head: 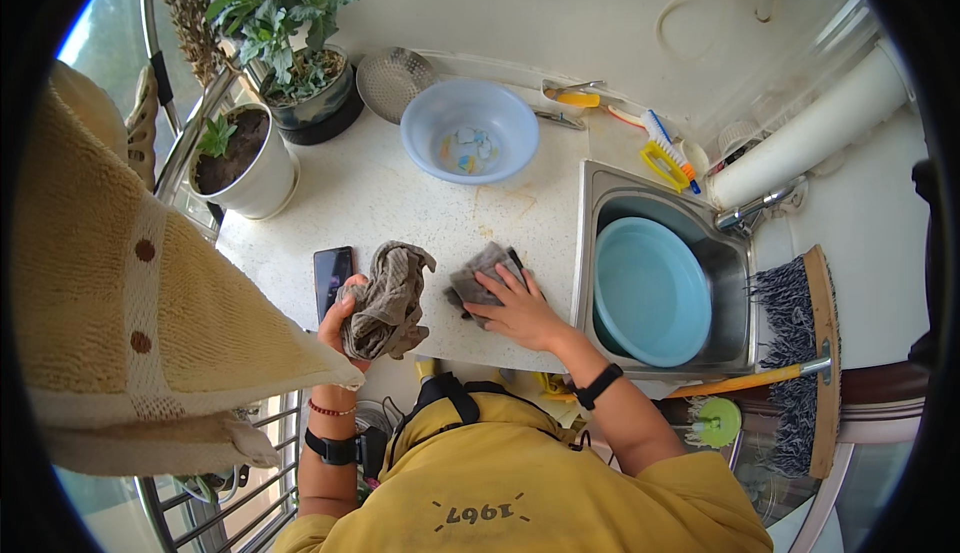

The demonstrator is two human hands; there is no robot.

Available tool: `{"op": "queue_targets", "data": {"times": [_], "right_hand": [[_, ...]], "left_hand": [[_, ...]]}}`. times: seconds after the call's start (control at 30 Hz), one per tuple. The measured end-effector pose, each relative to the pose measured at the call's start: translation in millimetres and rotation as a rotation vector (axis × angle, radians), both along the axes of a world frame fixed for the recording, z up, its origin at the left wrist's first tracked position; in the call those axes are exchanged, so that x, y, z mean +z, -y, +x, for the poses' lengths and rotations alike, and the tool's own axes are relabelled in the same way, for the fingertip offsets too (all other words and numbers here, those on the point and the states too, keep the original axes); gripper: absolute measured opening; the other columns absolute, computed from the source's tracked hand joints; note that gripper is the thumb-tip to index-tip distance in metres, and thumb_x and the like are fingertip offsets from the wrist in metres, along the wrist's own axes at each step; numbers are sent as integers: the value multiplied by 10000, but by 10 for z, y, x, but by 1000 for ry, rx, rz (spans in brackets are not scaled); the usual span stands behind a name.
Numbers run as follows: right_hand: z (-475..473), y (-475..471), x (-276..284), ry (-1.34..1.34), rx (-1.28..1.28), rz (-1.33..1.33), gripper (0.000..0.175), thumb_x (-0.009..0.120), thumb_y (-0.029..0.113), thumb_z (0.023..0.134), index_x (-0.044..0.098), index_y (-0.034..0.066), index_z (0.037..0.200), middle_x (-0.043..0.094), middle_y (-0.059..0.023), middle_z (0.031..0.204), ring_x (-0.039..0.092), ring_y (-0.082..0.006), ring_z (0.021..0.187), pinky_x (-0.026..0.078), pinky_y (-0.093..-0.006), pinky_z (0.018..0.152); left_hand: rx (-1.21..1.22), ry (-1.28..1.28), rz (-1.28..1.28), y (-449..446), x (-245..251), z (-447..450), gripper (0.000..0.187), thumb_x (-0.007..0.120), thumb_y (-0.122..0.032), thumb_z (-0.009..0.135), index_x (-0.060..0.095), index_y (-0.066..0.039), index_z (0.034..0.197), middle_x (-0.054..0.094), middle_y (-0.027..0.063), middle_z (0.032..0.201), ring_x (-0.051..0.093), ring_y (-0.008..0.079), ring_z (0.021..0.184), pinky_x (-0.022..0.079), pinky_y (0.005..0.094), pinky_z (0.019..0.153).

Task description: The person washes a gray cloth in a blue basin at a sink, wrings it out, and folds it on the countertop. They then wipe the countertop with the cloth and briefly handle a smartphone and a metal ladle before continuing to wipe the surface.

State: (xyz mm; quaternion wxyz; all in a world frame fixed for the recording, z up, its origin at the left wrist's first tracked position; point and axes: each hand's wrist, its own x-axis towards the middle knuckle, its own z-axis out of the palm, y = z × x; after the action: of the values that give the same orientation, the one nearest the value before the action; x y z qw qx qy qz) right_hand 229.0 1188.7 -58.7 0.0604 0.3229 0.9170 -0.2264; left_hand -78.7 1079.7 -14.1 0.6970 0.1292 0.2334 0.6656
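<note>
My left hand [342, 324] grips a crumpled grey-brown cloth [386, 301], held above the front of the speckled white countertop [352, 200]. Just behind that hand, a smartphone [332, 271] lies on the counter. My right hand [517, 309] is spread flat, palm down, on a folded grey cloth [484, 271] with dark edges, pressing it against the counter left of the sink. The palm hides part of this cloth. Faint brownish stains [487, 230] mark the surface just beyond it.
A blue plastic basin [469, 99] and a perforated metal strainer [394, 84] stand at the back. Potted plants [244, 155] line the left. A steel sink [731, 305] holds a light-blue basin [652, 290]. Brushes [664, 144] lie behind it; a mop head [795, 373] leans right. A yellow towel [187, 313] hangs left.
</note>
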Motion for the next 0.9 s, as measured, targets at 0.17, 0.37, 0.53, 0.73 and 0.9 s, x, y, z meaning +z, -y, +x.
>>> {"op": "queue_targets", "data": {"times": [0.17,0.37,0.53,0.73,0.9], "right_hand": [[708,304,150,59,-221,21,484,531,419,1033,484,363,1512,192,-62,1696,90,-347,1571,75,-607,1236],[57,-703,-159,37,-596,111,570,451,498,1042,353,360,1586,42,-125,1719,-15,-407,1567,22,-656,1205],[-210,-390,-120,-7,-497,89,591,531,501,990,441,305,1539,147,-167,1691,43,-463,1548,96,-710,1172],[681,849,154,58,-271,162,584,612,450,972,489,252,1508,243,-119,1669,156,-405,1548,216,-637,1194],[753,178,56,127,-436,224,610,595,412,992,422,240,1550,242,-120,1667,113,-400,1557,226,-632,1192]], "left_hand": [[-11,-86,27,-158,268,105,340,622,-238,951,513,-89,1237,614,170,1268,626,321,1172,521,479,1033],[21,-156,5,-266,392,174,342,616,-254,961,505,-85,1237,625,145,1232,633,295,1158,538,462,1012],[12,-361,-77,-463,222,311,299,640,-196,960,505,-84,1203,647,113,1126,661,231,1039,567,399,894],[-25,-1733,179,-777,-128,705,479,753,-431,892,634,-96,1214,565,164,1302,489,359,1245,372,481,1027],[-78,-2203,237,-893,-296,874,576,727,-565,846,647,-121,1205,576,123,1105,541,333,1050,383,467,872]]}}
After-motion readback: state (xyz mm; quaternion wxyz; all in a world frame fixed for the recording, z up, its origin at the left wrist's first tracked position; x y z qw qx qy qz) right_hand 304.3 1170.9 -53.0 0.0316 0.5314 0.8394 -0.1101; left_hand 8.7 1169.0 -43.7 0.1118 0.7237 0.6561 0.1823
